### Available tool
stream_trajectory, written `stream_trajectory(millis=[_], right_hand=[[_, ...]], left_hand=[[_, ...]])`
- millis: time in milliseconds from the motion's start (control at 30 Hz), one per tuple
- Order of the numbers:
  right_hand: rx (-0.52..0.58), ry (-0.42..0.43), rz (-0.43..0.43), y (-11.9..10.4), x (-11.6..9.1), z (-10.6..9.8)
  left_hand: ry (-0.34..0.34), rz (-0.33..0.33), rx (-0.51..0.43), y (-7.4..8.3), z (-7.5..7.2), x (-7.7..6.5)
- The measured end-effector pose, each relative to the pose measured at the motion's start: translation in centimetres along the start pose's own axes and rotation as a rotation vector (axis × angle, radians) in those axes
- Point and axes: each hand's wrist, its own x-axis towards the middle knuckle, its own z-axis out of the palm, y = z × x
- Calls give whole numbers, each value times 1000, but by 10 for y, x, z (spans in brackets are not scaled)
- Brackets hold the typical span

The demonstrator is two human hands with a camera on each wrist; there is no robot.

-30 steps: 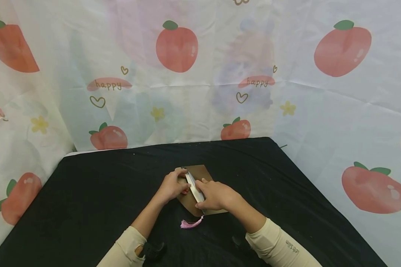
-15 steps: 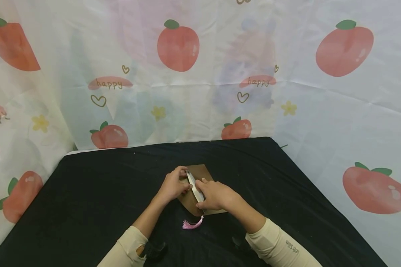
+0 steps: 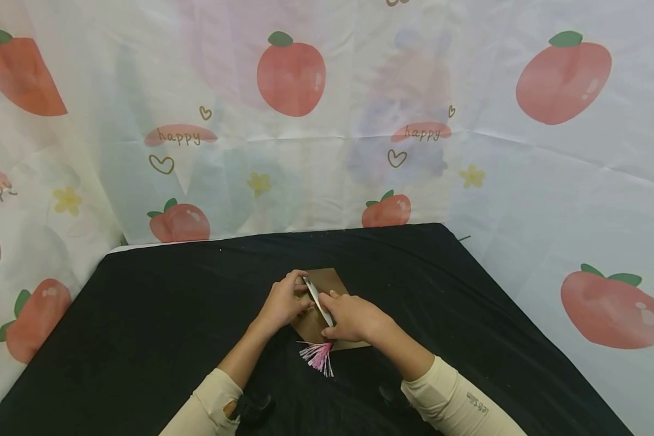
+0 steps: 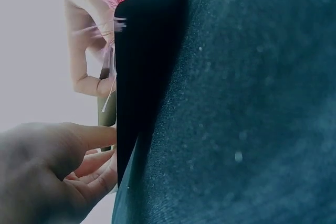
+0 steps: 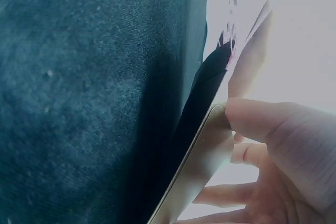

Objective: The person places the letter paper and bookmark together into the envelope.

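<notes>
A book with a plain brown cover [image 3: 329,280] lies spread on the black cloth, its pale page block [image 3: 316,298] standing up as a thin strip in the middle. From its near end a pink tassel [image 3: 318,357] fans out over the cloth. My left hand [image 3: 282,306] holds the left side with bent fingers; the left wrist view shows thumb and fingers at the book's edge. My right hand [image 3: 356,318] grips the right side, its thumb near the close end. In the right wrist view, that thumb touches the brown board [image 5: 205,153]. The fingertips behind the pages are partly hidden.
Black cloth [image 3: 196,315] covers the table around the book. A pale curtain [image 3: 332,163] printed with fruit hangs behind and along both sides. A dark strap-like object [image 3: 253,409] sits by the left sleeve [image 3: 207,399].
The pale page strip looks narrower and leans differently. The tassel has swung from a bundle pointing left to a spread fan pointing toward me. Both hands stay almost in place.
</notes>
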Motion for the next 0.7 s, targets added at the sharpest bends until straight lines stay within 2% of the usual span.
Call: stream_trajectory(millis=[233,467,700], right_hand=[[1,7,1,0,0,0],[-8,-25,22,-6,-1,-1],[-48,-51,16,-10,-2,1]], left_hand=[[38,40,10,-2,1,1],[36,24,47,-5,1,2],[93,54,106,-7,-3,2]])
